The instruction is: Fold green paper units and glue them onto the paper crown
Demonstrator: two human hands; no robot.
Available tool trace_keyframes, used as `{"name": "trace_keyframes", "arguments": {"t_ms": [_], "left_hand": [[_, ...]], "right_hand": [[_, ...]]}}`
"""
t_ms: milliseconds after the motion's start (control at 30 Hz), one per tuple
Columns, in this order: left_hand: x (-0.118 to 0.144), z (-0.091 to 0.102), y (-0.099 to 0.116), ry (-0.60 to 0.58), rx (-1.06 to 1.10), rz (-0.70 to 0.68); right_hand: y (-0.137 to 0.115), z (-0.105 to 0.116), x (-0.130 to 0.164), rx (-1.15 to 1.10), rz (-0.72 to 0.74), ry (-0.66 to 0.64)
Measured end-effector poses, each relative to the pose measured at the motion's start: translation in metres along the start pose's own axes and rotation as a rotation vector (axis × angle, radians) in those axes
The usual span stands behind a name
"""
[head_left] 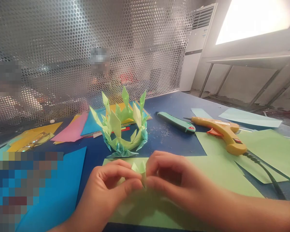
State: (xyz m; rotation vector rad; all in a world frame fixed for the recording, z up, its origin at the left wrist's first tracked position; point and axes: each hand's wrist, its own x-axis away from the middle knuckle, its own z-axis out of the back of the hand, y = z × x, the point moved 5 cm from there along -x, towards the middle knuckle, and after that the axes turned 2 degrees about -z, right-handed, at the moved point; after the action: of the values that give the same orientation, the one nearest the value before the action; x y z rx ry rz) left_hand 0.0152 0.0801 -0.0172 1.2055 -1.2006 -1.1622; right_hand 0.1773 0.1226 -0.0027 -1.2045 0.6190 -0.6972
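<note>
A small folded light-green paper piece (140, 168) is pinched between the left hand (108, 187) and right hand (176, 180), near a spiky green-and-teal folded paper ring (122, 129).

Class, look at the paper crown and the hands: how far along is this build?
Done: the crown stands as a ring of many folded spikes. In hand: the left hand and right hand pinch one small green folded piece. Left: unfolded green sheets and the glue gun lie untouched.
</note>
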Motion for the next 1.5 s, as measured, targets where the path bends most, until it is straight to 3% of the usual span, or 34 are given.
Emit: {"name": "trace_keyframes", "arguments": {"t_ms": [100, 200, 333, 733, 900, 1233, 1367, 1500], "left_hand": [[0.003, -0.002, 0.004, 0.097, 0.095, 0.005], [0.006, -0.006, 0.008, 0.131, 0.157, 0.016], [0.007, -0.009, 0.011, 0.096, 0.178, -0.019], [0.009, -0.012, 0.012, -0.111, 0.173, -0.177], [0.008, -0.011, 0.01, -0.086, 0.162, -0.141], [0.007, -0.011, 0.012, -0.026, 0.088, -0.091], [0.008, -0.009, 0.014, 0.019, 0.004, -0.146], [0.011, -0.008, 0.016, 0.074, -0.103, -0.213]], "right_hand": [[-0.003, 0.002, -0.001, -0.049, 0.061, 0.014], [0.004, -0.002, -0.001, -0.187, -0.021, -0.047], [0.008, -0.006, -0.001, -0.327, -0.112, -0.103], [0.002, -0.013, 0.005, -0.3, -0.186, -0.331], [0.001, -0.013, 0.006, -0.387, -0.193, -0.286], [0.002, -0.011, 0.005, -0.258, -0.132, -0.25], [-0.002, -0.006, 0.004, -0.134, -0.036, -0.143], [-0.011, -0.003, 0.005, 0.051, 0.152, -0.027]]}}
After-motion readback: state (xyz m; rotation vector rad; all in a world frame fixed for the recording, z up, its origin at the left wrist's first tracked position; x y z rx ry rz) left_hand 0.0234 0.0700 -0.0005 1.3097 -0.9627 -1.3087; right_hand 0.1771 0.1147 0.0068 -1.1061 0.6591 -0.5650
